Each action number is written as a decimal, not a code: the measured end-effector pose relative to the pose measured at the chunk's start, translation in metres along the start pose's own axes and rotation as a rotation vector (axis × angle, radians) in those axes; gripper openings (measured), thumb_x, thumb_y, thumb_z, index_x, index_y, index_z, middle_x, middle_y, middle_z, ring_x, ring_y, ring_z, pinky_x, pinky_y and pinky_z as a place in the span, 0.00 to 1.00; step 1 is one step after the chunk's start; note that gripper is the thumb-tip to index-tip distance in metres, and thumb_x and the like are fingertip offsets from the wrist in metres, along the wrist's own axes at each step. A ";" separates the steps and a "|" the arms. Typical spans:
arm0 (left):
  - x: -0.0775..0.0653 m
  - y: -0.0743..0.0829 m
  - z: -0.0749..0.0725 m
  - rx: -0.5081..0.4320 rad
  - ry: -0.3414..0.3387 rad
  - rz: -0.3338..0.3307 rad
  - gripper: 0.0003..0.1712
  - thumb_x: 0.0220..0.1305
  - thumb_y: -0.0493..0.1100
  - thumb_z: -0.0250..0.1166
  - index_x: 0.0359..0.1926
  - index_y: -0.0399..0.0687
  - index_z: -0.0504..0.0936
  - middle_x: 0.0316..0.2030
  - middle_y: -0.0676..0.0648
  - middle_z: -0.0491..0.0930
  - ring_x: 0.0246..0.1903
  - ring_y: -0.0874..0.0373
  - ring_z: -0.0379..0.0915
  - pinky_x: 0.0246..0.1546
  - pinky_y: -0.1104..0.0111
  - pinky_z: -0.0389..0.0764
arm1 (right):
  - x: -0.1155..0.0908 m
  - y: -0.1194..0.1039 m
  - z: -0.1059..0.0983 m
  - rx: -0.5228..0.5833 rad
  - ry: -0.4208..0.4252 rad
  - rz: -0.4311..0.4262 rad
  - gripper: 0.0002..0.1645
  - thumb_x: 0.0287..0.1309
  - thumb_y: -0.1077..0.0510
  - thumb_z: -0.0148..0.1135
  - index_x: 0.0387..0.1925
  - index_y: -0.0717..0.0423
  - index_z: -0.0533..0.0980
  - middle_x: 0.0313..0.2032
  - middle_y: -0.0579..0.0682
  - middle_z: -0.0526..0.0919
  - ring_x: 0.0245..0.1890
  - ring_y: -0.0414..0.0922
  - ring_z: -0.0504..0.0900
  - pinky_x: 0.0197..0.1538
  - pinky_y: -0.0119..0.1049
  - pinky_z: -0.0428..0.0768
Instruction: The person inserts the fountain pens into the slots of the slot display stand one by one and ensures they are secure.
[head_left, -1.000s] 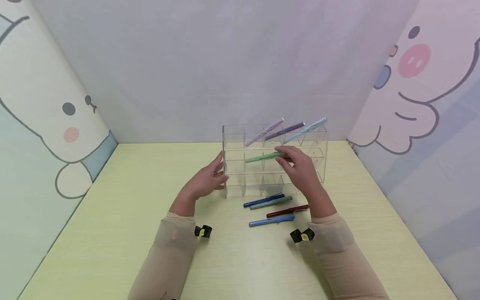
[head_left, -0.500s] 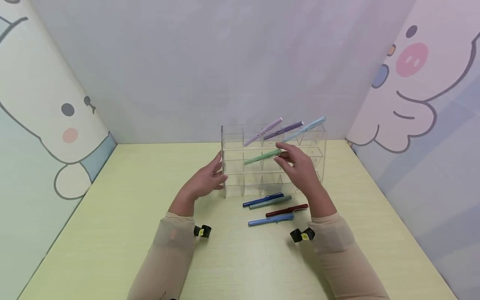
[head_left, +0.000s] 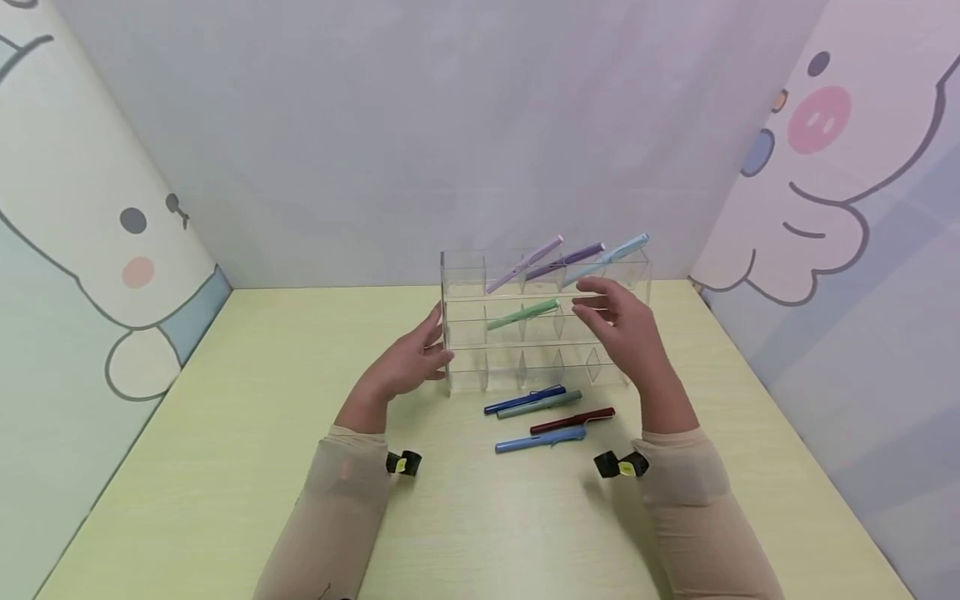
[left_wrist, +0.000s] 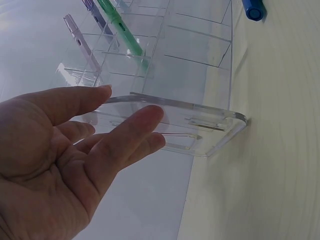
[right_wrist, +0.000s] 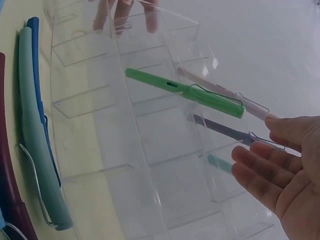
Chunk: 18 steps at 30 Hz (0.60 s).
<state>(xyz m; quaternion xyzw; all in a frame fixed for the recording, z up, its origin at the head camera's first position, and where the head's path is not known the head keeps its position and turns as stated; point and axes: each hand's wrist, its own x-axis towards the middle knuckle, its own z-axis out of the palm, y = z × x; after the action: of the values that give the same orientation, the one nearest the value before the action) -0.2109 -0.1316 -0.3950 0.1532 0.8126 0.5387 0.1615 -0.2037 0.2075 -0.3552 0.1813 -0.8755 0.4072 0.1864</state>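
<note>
A clear acrylic tiered rack (head_left: 468,347) stands at the table's middle. My left hand (head_left: 405,362) is at its left side panel; in the left wrist view, the extended fingers lie close against that panel. A green pen (head_left: 523,314) leans in the middle tier, cap end up to the right. Just right of it, my right hand (head_left: 622,323) holds nothing, its fingers relaxed and apart from the pen. Across the top tier slant a pale lilac pen (head_left: 525,263), a dark purple pen (head_left: 565,261) and a light blue pen (head_left: 617,255).
Before the rack, on the table (head_left: 300,333), lie a dark blue pen (head_left: 523,400), a grey-green pen (head_left: 538,405), a dark red pen (head_left: 572,421) and a blue pen (head_left: 540,440). A grey curtain-like backdrop (head_left: 480,125) rises behind the rack.
My right hand has let go of the green pen and moved right, away from it. The pen now rests tilted in the middle tier. My left hand stays at the rack's side.
</note>
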 end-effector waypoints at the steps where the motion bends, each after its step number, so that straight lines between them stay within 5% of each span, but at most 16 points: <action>1: 0.000 0.000 0.000 -0.001 0.002 -0.002 0.49 0.74 0.39 0.55 0.75 0.82 0.33 0.77 0.45 0.49 0.66 0.45 0.67 0.52 0.57 0.83 | 0.000 0.001 -0.003 -0.007 0.000 0.013 0.26 0.68 0.48 0.60 0.63 0.51 0.72 0.59 0.48 0.79 0.54 0.47 0.83 0.55 0.49 0.82; 10: 0.000 -0.002 0.000 -0.011 0.000 -0.009 0.49 0.73 0.39 0.56 0.77 0.75 0.32 0.77 0.43 0.48 0.68 0.44 0.64 0.52 0.56 0.83 | -0.002 0.007 -0.027 -0.082 -0.143 0.148 0.29 0.67 0.40 0.58 0.63 0.49 0.71 0.58 0.52 0.79 0.54 0.55 0.82 0.56 0.56 0.80; 18: 0.000 -0.001 0.000 -0.002 -0.001 -0.006 0.49 0.73 0.39 0.56 0.75 0.80 0.33 0.77 0.44 0.48 0.66 0.46 0.67 0.53 0.56 0.83 | -0.008 0.009 -0.044 -0.183 -0.449 0.255 0.27 0.66 0.42 0.59 0.60 0.51 0.72 0.59 0.53 0.78 0.56 0.55 0.79 0.56 0.56 0.79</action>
<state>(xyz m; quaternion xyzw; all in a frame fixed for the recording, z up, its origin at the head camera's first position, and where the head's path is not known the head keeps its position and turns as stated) -0.2113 -0.1319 -0.3956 0.1511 0.8124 0.5389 0.1637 -0.1933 0.2490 -0.3387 0.1376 -0.9439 0.2962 -0.0496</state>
